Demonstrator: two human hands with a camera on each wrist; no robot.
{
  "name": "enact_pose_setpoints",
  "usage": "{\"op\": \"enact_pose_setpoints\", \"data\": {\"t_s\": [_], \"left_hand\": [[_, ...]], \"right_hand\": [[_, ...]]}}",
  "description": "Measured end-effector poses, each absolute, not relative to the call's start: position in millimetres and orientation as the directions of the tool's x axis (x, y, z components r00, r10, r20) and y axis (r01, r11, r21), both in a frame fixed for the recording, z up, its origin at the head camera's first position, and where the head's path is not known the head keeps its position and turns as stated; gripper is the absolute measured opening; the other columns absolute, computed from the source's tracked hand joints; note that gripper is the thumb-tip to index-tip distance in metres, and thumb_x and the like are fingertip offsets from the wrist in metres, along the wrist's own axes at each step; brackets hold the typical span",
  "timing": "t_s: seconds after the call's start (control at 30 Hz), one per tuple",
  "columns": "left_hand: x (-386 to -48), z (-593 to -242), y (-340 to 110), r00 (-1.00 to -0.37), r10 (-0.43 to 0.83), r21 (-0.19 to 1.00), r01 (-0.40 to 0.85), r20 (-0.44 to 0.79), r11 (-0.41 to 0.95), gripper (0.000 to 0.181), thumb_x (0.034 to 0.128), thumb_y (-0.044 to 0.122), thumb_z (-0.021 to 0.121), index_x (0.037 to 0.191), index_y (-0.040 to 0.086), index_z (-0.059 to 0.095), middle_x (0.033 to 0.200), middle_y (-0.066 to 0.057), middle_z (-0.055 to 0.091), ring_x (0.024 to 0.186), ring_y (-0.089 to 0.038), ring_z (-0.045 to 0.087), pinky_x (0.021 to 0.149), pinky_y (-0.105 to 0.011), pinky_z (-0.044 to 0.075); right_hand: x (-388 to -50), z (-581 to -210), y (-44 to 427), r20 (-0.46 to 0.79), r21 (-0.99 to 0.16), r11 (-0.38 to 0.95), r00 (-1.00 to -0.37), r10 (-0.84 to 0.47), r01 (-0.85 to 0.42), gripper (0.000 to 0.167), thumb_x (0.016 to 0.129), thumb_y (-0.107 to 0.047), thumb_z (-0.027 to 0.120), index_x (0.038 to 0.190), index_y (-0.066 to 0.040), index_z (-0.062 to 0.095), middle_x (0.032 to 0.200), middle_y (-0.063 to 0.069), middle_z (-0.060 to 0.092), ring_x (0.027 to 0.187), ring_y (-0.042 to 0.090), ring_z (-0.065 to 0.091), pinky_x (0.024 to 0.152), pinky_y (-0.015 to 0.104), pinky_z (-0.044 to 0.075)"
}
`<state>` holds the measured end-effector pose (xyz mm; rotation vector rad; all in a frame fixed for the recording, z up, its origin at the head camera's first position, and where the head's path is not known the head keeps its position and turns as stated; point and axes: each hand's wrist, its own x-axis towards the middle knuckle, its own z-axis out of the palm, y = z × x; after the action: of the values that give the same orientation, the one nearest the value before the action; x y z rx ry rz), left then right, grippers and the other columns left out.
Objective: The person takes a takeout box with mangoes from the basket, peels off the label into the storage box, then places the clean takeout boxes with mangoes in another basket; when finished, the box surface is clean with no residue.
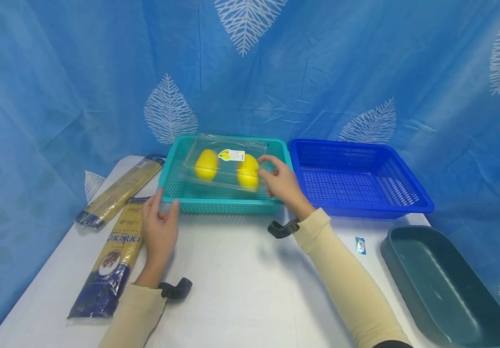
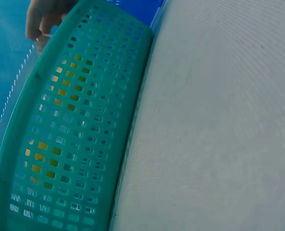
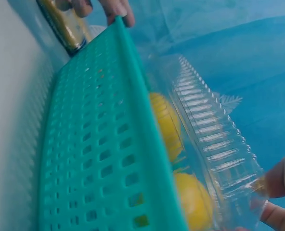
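My right hand pinches the right end of a clear plastic clamshell box between thumb and fingers. Yellow lemons show through it, with a white label on top. The box sits tilted in the turquoise basket, its left end higher than the rim. In the right wrist view, the ridged clear wall rises above the basket's edge. My left hand is at the basket's front left corner, fingers mostly straight, fingertips at the rim and holding nothing.
A blue basket stands right of the turquoise one. Two spaghetti packs lie at the left. A small wrapped packet and a dark green tub are at the right. A blue leaf-patterned curtain hangs behind.
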<state>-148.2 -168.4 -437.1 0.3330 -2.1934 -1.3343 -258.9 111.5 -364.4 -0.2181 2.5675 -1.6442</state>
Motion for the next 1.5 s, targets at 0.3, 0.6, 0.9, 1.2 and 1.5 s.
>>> {"op": "enact_pose_setpoints", "data": {"t_s": [0.3,0.6,0.9,1.2,1.5], "left_hand": [[-148,-437,-170,-0.818,-0.471,0.875,0.076,0.329,0.479,0.058,0.1048,0.034,0.059,0.157,0.015,0.042,0.145,-0.011,0.045,0.076,-0.009,0.044,0.066,-0.018,0.037],[-148,-438,-169,-0.822,-0.464,0.870,0.076,0.331,0.487,0.059,0.1051,0.036,0.058,0.158,0.015,0.041,0.147,-0.011,0.044,0.076,-0.009,0.044,0.066,-0.019,0.037],[-148,-438,-168,-0.822,-0.474,0.871,0.052,0.315,0.489,0.059,0.1048,0.038,0.058,0.158,0.019,0.040,0.148,-0.010,0.044,0.078,-0.008,0.045,0.068,-0.019,0.038],[-148,-440,-170,-0.822,-0.471,0.876,0.067,0.320,0.478,0.059,0.1042,0.035,0.060,0.158,0.017,0.041,0.144,-0.009,0.046,0.076,-0.008,0.044,0.067,-0.018,0.037],[-148,-438,-169,-0.822,-0.469,0.876,0.073,0.324,0.476,0.058,0.1042,0.033,0.060,0.157,0.017,0.042,0.144,-0.009,0.046,0.075,-0.009,0.044,0.065,-0.018,0.036]], "right_hand": [[-238,-350,132,0.105,-0.936,0.323,-0.986,-0.130,-0.142,0.042,0.096,-0.023,0.058,0.138,-0.025,0.059,0.072,0.007,0.049,0.045,0.016,0.034,0.044,0.029,0.037],[-208,-330,156,0.156,-0.927,0.326,-0.981,-0.112,-0.185,0.041,0.096,-0.022,0.062,0.136,-0.029,0.061,0.075,0.010,0.051,0.045,0.018,0.039,0.043,0.031,0.040],[-176,-321,178,0.158,-0.920,0.345,-0.982,-0.107,-0.186,0.043,0.095,-0.014,0.062,0.136,-0.027,0.062,0.083,0.014,0.055,0.047,0.020,0.041,0.046,0.034,0.044],[-134,-325,199,0.135,-0.902,0.397,-0.984,-0.119,-0.172,0.042,0.097,-0.010,0.062,0.135,-0.028,0.062,0.091,0.015,0.057,0.046,0.019,0.043,0.044,0.033,0.043],[-96,-344,214,0.143,-0.898,0.397,-0.979,-0.143,-0.189,0.042,0.098,-0.005,0.063,0.135,-0.026,0.061,0.094,0.015,0.053,0.043,0.015,0.040,0.038,0.029,0.037]]}}
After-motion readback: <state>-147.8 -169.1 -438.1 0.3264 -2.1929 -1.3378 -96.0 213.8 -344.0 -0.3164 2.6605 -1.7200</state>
